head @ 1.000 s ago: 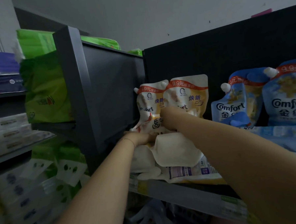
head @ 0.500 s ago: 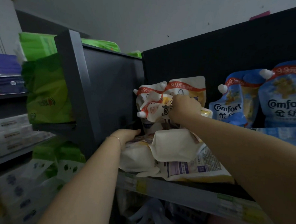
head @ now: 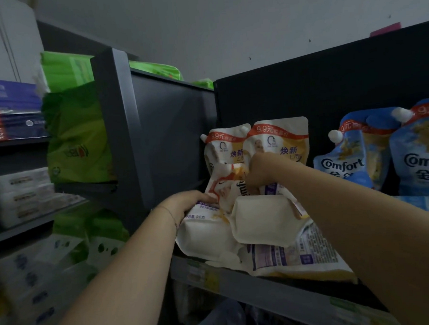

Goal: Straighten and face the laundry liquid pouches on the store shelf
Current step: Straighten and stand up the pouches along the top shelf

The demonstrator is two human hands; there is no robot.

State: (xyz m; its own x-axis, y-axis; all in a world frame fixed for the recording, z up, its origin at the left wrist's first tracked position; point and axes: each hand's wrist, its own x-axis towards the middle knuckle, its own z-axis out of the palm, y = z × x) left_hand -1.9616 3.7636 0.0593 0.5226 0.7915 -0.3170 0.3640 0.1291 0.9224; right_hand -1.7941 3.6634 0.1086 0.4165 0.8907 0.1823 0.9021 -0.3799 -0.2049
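Note:
Two cream-and-yellow laundry pouches [head: 279, 141] stand upright against the dark back panel, labels facing me. In front of them a third cream pouch [head: 228, 184] hangs tilted, pinched at its top by my right hand [head: 262, 171]. My left hand [head: 188, 201] grips the upper edge of a cream pouch lying flat [head: 205, 235] at the shelf's left end. Another flat pouch [head: 263, 220] lies bottom-first toward me, on top of one showing its printed back [head: 302, 254].
Blue Comfort pouches [head: 350, 160] stand upright to the right. The grey shelf lip [head: 265, 291] carries price tags. A dark upright divider [head: 123, 142] closes the left side, with green packs [head: 77, 134] and white boxes [head: 23, 194] on shelves beyond.
My right hand has lowered the tilted pouch and turned it toward the left. My left hand has closed on the flat pouch's edge and lifted it slightly.

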